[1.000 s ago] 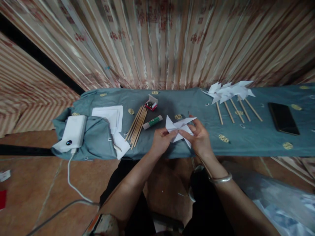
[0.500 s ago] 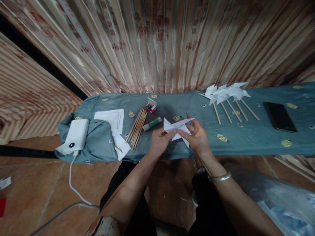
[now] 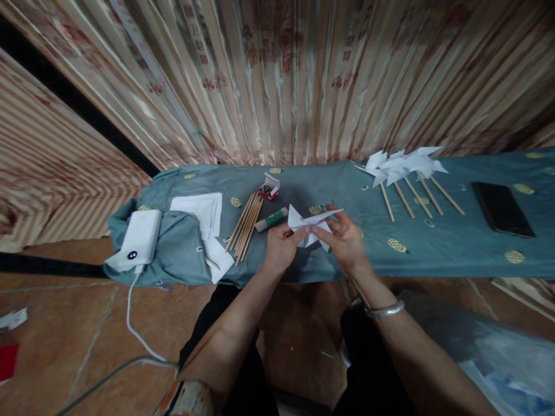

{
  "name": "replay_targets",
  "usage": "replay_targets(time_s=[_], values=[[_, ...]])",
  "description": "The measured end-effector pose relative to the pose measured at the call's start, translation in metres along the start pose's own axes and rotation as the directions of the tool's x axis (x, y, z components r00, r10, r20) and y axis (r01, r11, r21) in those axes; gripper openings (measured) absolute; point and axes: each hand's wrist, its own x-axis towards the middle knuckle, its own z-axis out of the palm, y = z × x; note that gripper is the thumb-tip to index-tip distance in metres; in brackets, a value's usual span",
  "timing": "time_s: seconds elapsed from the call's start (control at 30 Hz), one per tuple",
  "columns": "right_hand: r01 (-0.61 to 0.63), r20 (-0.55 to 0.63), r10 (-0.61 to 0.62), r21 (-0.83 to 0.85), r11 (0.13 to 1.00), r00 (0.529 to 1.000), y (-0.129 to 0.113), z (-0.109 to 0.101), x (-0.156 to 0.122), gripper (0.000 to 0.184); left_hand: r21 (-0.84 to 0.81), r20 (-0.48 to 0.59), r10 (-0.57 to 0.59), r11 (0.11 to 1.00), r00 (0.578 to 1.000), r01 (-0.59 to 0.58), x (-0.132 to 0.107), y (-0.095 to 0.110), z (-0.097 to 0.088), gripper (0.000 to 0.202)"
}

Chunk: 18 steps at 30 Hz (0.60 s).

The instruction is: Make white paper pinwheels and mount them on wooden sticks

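Note:
Between my two hands is a white paper pinwheel [image 3: 318, 219] with pointed, folded blades, held just above the cloth. My left hand [image 3: 281, 245] pinches its left side, thumb on the middle. From the other side my right hand [image 3: 349, 240] grips it too, thumb near the centre and fingers behind. A thin wooden stick [image 3: 361, 292] shows under my right wrist; its upper part is hidden by the hand. Left of my hands lie a green and white glue stick [image 3: 272, 219], a bundle of wooden sticks [image 3: 246, 228] and an open little red box of pins [image 3: 269, 188].
Finished pinwheels on sticks [image 3: 405, 164] lie at the back right, near a black phone [image 3: 503, 208]. On the left are white paper sheets [image 3: 197, 205] and a white power bank [image 3: 143, 237] with a cable. A curtain [image 3: 277, 86] hangs along the table's back edge.
The view has shifted slightly, so the table things appear a little further right. Both hands keep hold of the paper pinwheel, which is tilted a bit flatter.

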Motion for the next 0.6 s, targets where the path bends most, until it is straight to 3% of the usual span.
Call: replay_targets(time_s=[0.3,0.6], values=[[-0.05,-0.014,0.051,0.06,0.997,0.999,0.0,0.012,0.008,0.06,0.0,-0.043,0.045,0.999,0.998,-0.045,0.009,-0.001,-0.007,0.028],[-0.092,0.0,0.092,0.075,0.993,0.996,0.006,0.019,0.012,0.061,0.104,-0.021,0.081,0.991,0.997,-0.078,0.012,0.0,-0.019,0.026]])
